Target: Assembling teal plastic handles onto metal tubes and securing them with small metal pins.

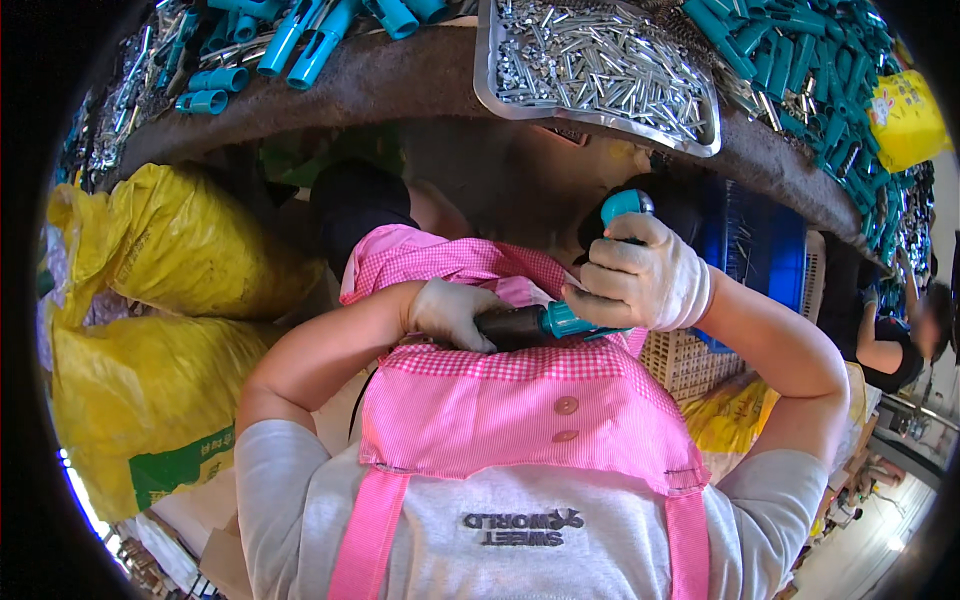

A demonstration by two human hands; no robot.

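My left hand, in a white glove, is closed round the rear of a dark cylindrical tool held level in front of my chest. A teal piece sits at the tool's right end, partly under my right fingers. My gloved right hand is curled round a teal rounded handle, whose silver tip sticks out above the thumb. The fingers hide most of this handle, so I cannot tell whether it joins the teal piece below. Both hands are just above the pink apron.
Ahead, a bench edge carries a metal tray of silver pins, teal tubes and a teal heap. Yellow sacks stand left. A blue crate is at right; another person sits beyond.
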